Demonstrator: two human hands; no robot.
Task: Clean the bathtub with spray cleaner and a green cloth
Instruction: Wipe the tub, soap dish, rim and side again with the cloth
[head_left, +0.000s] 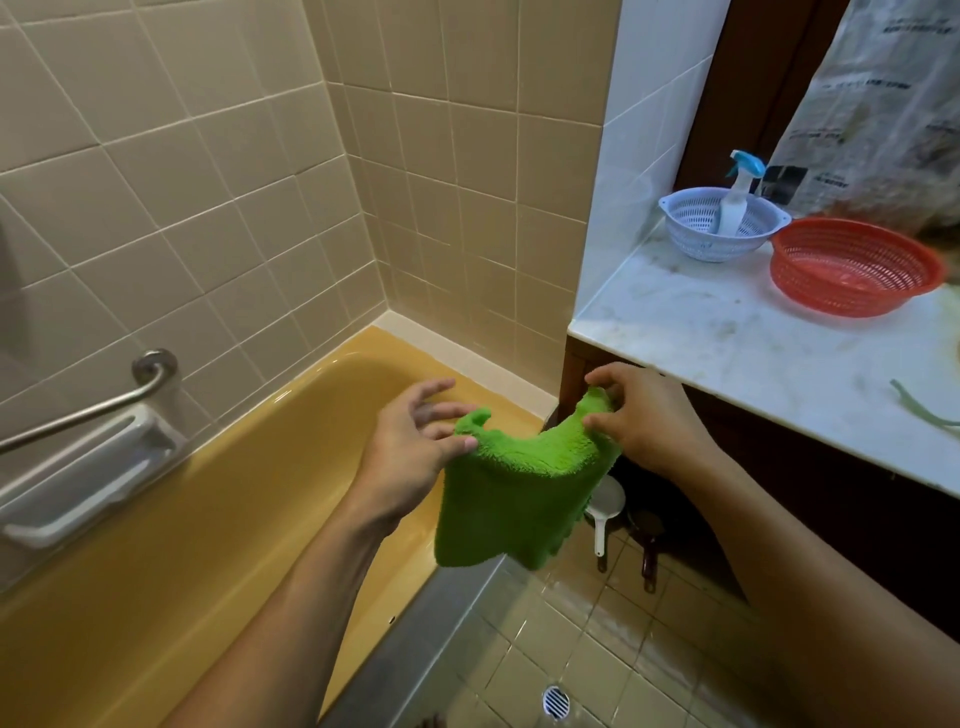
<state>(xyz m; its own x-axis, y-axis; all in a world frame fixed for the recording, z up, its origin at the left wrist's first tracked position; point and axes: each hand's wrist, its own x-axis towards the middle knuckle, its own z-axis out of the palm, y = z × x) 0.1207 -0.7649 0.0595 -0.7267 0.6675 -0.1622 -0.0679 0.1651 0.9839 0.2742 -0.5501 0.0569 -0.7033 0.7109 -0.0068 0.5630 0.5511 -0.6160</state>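
the spray bottle (740, 192) stands tilted in a white basket (696, 239) at the tabletop's (727, 353) back left corner. a red basket (810, 291) sits just beside it, toward the right edge. both hands hold the green cloth (514, 493) up in the air, below the tabletop's front left corner and above the bathtub's (208, 519) outer rim. the left hand (415, 441) pinches the cloth's top left corner with thumb and one finger, its other fingers (436, 387) spread wide. the right hand (644, 415) curls its fingers narrowly round the top right corner. the cloth hangs loose between them, touching nothing else. the yellow basin lies open on the left, and the tiled floor (597, 649) with a drain (556, 701) lies beside the rim.
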